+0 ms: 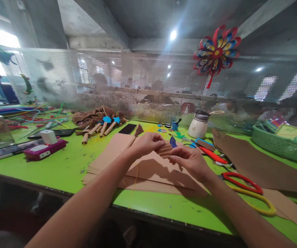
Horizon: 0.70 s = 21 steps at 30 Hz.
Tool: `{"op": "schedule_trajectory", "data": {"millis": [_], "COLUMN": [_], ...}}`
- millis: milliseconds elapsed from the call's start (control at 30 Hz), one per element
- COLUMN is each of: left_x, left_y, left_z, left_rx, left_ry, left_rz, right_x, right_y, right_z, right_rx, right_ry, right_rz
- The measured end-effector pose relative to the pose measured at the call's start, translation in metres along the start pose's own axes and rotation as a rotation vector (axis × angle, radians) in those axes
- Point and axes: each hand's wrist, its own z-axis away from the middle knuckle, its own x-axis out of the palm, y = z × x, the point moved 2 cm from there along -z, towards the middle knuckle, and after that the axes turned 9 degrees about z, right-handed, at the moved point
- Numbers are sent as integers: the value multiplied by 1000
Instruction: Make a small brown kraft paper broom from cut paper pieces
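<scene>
My left hand [148, 143] and my right hand [188, 160] are both pinched on a small pleated piece of brown paper [165, 150], held just above a stack of brown paper sheets [148, 168] on the green table [68, 165]. The left fingers grip its left end. On its right end sit the right thumb and fingers. A thin yellow thread [136, 174] hangs down below my left wrist.
Red-handled scissors [242, 181] and yellow-handled scissors [260, 203] lie to the right beside long brown paper strips [256, 162]. A white glue pot [198, 126], a green basket [279, 144], finished paper fans [100, 125], a phone [127, 128] and a pink box [45, 150] stand around. A perforated screen [143, 86] backs the table.
</scene>
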Motion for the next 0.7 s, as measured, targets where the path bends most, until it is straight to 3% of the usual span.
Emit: {"op": "schedule_trajectory", "data": {"millis": [267,500,567,700], "left_x": [5,10,10,7], "left_y": [0,-3,-5,-8], "left_z": [0,1,0,-3], "left_rx": [60,73,74,90], "left_ry": [-90,-375,-385,-287], "left_rz": [36,28,50,83], "right_x": [1,-1,-3,-5], "right_y": [0,5,6,11], "right_z": [-1,-2,-2,-4], "right_rx": [-4,-51,-51,-18], "right_ry": [72,88,105,117], "right_rz": [-1,-4,6,17]}}
